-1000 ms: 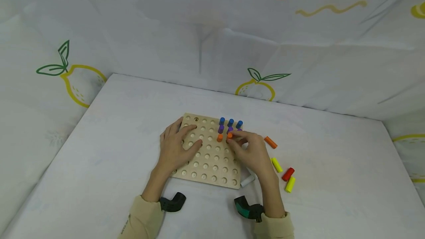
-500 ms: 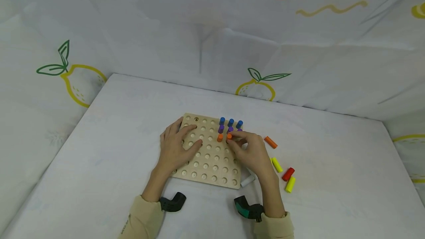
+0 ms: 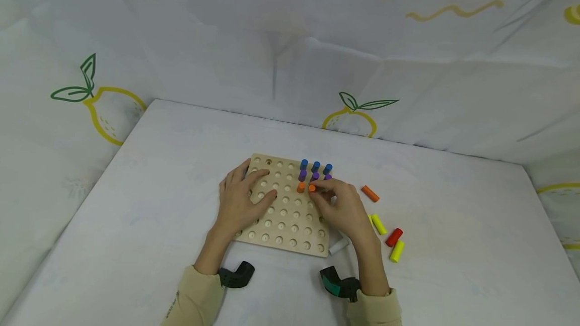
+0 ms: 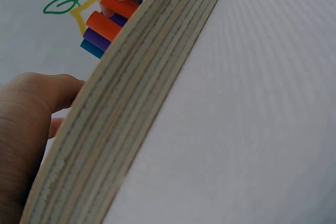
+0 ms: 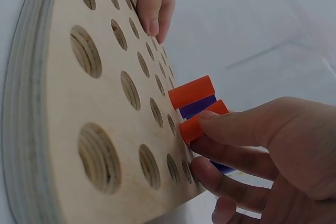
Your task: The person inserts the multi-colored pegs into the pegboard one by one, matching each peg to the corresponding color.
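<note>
A square wooden pegboard (image 3: 276,218) with rows of round holes lies on the white table. My right hand (image 3: 341,208) pinches an orange peg (image 5: 190,129) between thumb and fingers at a hole near the board's right side; whether it is fully seated I cannot tell. Beside it another orange peg (image 3: 301,187) stands upright. Behind these are a row of purple pegs (image 3: 302,175) and a row of blue pegs (image 3: 304,164). My left hand (image 3: 237,197) rests on the board's left side, thumb and index finger spread over the top face, the other fingers along the edge.
Loose on the table to the right lie an orange peg (image 3: 370,193), yellow pegs (image 3: 396,251) and a red peg (image 3: 394,237). A pale grey peg (image 3: 338,246) lies by the board's near right corner. Fabric with lemon prints hangs behind the table.
The orange peg in my right hand has shifted slightly toward me and lower. My left hand and the board keep their places; the head view has tilted a little.
</note>
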`<act>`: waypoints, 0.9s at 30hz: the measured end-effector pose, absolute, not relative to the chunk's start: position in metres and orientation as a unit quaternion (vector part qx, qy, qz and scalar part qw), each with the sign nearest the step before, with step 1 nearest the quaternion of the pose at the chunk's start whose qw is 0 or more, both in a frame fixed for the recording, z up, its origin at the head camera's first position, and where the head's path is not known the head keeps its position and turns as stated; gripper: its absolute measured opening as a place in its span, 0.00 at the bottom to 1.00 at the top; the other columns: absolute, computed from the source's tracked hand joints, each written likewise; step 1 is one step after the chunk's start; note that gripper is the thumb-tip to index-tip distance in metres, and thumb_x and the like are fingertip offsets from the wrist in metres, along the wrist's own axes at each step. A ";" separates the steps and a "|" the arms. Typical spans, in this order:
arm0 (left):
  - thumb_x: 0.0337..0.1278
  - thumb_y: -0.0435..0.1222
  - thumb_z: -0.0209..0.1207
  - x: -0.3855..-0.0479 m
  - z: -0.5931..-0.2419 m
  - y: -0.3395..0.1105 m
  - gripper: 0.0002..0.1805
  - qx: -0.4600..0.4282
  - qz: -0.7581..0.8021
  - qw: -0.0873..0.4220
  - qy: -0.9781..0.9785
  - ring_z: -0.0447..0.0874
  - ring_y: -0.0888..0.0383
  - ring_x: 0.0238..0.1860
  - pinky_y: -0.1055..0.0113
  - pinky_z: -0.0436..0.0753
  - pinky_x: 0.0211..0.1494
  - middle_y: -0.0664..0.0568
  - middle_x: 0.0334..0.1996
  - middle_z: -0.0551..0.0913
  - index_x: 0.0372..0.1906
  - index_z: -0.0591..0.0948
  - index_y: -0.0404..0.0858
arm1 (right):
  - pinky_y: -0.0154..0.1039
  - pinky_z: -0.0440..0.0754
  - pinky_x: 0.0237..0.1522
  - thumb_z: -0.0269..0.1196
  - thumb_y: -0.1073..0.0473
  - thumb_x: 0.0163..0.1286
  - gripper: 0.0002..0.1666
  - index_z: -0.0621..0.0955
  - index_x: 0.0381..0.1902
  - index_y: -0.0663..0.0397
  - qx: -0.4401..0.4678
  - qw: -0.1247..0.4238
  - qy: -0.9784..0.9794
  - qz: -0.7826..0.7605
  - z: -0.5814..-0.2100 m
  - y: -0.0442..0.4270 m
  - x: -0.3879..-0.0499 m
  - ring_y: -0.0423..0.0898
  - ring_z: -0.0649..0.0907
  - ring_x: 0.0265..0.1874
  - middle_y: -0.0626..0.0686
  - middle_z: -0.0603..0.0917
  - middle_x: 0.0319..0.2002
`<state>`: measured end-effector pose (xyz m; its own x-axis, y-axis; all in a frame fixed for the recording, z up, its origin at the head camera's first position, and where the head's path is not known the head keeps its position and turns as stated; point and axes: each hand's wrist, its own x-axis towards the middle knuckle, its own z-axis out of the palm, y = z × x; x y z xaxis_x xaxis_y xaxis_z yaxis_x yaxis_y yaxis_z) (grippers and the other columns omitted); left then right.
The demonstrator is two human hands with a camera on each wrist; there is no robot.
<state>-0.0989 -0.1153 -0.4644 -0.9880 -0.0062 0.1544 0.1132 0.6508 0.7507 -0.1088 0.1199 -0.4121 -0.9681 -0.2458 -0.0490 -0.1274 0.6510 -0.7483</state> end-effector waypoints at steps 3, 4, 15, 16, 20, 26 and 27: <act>0.55 0.51 0.66 -0.099 -0.465 -0.115 0.28 -0.030 -0.417 0.072 -0.906 0.57 0.38 0.79 0.35 0.51 0.77 0.38 0.78 0.64 0.61 0.83 0.46 | 0.29 0.80 0.32 0.67 0.64 0.69 0.13 0.88 0.51 0.60 -0.103 0.071 0.907 -0.402 -0.412 0.120 -0.108 0.46 0.84 0.36 0.57 0.90 0.43; 0.55 0.51 0.66 -0.099 -0.465 -0.115 0.28 -0.030 -0.417 0.072 -0.906 0.57 0.38 0.79 0.35 0.51 0.77 0.38 0.78 0.64 0.61 0.83 0.46 | 0.29 0.80 0.32 0.68 0.64 0.69 0.13 0.88 0.51 0.60 -0.103 0.071 0.908 -0.401 -0.412 0.121 -0.108 0.46 0.84 0.36 0.57 0.90 0.43; 0.55 0.51 0.66 -0.099 -0.465 -0.115 0.28 -0.028 -0.414 0.072 -0.907 0.57 0.38 0.78 0.35 0.51 0.76 0.38 0.78 0.64 0.61 0.83 0.45 | 0.29 0.79 0.32 0.69 0.63 0.68 0.14 0.88 0.50 0.61 -0.097 0.071 0.912 -0.391 -0.414 0.122 -0.110 0.46 0.84 0.36 0.57 0.90 0.41; 0.55 0.51 0.66 -0.099 -0.465 -0.115 0.28 -0.028 -0.414 0.072 -0.907 0.57 0.38 0.78 0.35 0.51 0.76 0.38 0.78 0.64 0.61 0.83 0.45 | 0.30 0.80 0.32 0.69 0.63 0.68 0.14 0.88 0.50 0.61 -0.097 0.070 0.913 -0.391 -0.414 0.121 -0.110 0.46 0.84 0.35 0.57 0.90 0.41; 0.55 0.50 0.66 -0.099 -0.464 -0.115 0.28 -0.028 -0.414 0.071 -0.907 0.57 0.38 0.78 0.35 0.51 0.76 0.38 0.78 0.64 0.61 0.83 0.45 | 0.30 0.80 0.32 0.69 0.64 0.68 0.14 0.88 0.50 0.61 -0.095 0.069 0.913 -0.391 -0.414 0.121 -0.109 0.46 0.84 0.35 0.57 0.89 0.40; 0.55 0.50 0.66 -0.099 -0.464 -0.115 0.28 -0.029 -0.411 0.072 -0.908 0.58 0.38 0.78 0.36 0.51 0.77 0.38 0.78 0.64 0.61 0.83 0.45 | 0.30 0.80 0.32 0.69 0.63 0.68 0.14 0.88 0.51 0.61 -0.095 0.069 0.915 -0.386 -0.414 0.122 -0.110 0.46 0.84 0.35 0.57 0.89 0.41; 0.55 0.50 0.66 -0.099 -0.465 -0.115 0.28 -0.029 -0.410 0.073 -0.909 0.58 0.38 0.78 0.36 0.51 0.77 0.38 0.78 0.64 0.61 0.83 0.45 | 0.30 0.80 0.32 0.69 0.63 0.68 0.14 0.88 0.51 0.61 -0.095 0.070 0.915 -0.385 -0.414 0.122 -0.110 0.46 0.85 0.36 0.57 0.90 0.41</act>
<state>-0.0994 -0.1151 -0.4645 -0.9878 -0.0071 0.1555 0.1119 0.6616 0.7415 -0.1098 0.1218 -0.4141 -0.9724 -0.2268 -0.0545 -0.1195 0.6849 -0.7187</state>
